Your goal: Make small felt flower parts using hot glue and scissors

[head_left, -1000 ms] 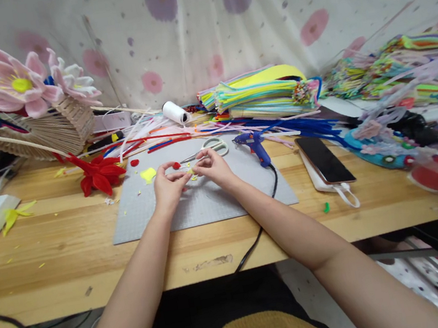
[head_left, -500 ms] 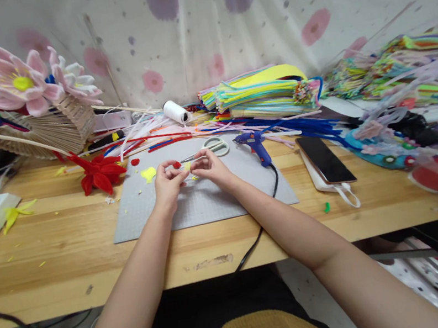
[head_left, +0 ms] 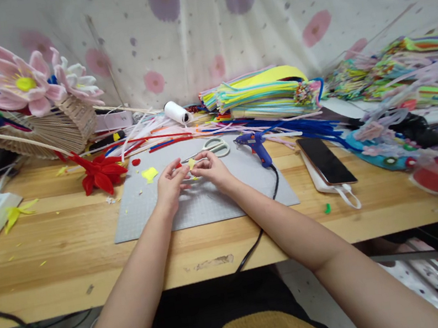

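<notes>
Over the grey cutting mat (head_left: 140, 222), my left hand (head_left: 170, 186) and my right hand (head_left: 214, 171) meet with bent fingers. A small yellow piece (head_left: 191, 163) is pinched between their fingertips; its exact shape is too small to make out. Just behind my left fingers a bit of red (head_left: 178, 165) shows. Beyond the hands lie scissors (head_left: 217, 147) with pale handles, their blades partly hidden. Left of my left hand are a flat yellow scrap (head_left: 149, 175) and a small red piece (head_left: 136, 162).
A blue glue gun (head_left: 257, 147) rests on the mat's right, its cord running forward. Further right lies a phone (head_left: 326, 160) on a white power bank. A red fuzzy flower (head_left: 102, 173) sits left of the mat. Bundles of pipe cleaners (head_left: 262, 95) line the back.
My fingers have shifted slightly around the small yellow piece, which now shows a little higher and to the right. My left fingers are spread slightly more. The rest looks the same.
</notes>
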Available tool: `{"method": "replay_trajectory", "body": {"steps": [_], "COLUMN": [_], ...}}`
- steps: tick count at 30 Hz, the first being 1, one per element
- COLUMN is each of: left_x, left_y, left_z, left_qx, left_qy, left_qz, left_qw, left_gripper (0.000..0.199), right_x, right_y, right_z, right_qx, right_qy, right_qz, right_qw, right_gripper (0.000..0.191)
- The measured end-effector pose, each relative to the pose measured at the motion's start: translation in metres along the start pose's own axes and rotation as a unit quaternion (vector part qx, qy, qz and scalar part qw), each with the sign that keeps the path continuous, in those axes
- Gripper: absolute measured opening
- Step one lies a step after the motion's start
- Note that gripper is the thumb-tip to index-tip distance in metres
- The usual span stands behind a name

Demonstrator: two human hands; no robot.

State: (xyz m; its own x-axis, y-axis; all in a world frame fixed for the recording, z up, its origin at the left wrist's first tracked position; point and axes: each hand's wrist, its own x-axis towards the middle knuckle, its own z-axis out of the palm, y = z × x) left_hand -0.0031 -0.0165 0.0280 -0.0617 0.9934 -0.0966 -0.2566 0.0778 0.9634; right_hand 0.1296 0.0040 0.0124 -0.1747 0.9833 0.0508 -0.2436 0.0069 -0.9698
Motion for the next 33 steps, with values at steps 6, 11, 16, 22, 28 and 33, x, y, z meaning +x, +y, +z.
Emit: {"method": "replay_trajectory", "body": {"steps": [6,11,16,22,28,33], "left_x": [0.0003,0.0012,0.0026,0.0034,0.0026,0.0027], "left_y": [-0.0009,-0.0012,-0.0044,-0.0051,-0.0037,-0.0030], "left_z": [0.0007,-0.0005,-0.0011,-0.0001,0.0022,0.0035], "left_qx": [-0.006,0.039,0.080,0.086,0.062,0.020], "left_qy": [0.035,0.048,0.061,0.066,0.061,0.070], "left_qz": [0.005,-0.001,0.015,0.031,0.030,0.024], "left_qw": [0.999,0.998,0.995,0.994,0.996,0.997], "left_gripper": [0.062,0.060,0.058,0.055,0.054,0.056], "right_x": [-0.0011,-0.0002,-0.0005,-0.0018,-0.0029,-0.0030], "right_y": [0.0025,0.0014,0.0014,0.0005,-0.0015,0.0015], "right_z": [0.0032,0.0023,0.0027,0.0039,0.0034,0.0037], "right_qx": [0.008,-0.034,-0.043,-0.022,0.001,0.021], "right_qy": [-0.005,0.051,0.062,0.049,0.034,-0.003], "right_qz": [0.015,-0.022,-0.029,-0.020,-0.012,-0.003], "right_qw": [1.000,0.998,0.997,0.998,0.999,1.000], "right_gripper": [0.045,0.039,0.035,0.038,0.037,0.036]}}
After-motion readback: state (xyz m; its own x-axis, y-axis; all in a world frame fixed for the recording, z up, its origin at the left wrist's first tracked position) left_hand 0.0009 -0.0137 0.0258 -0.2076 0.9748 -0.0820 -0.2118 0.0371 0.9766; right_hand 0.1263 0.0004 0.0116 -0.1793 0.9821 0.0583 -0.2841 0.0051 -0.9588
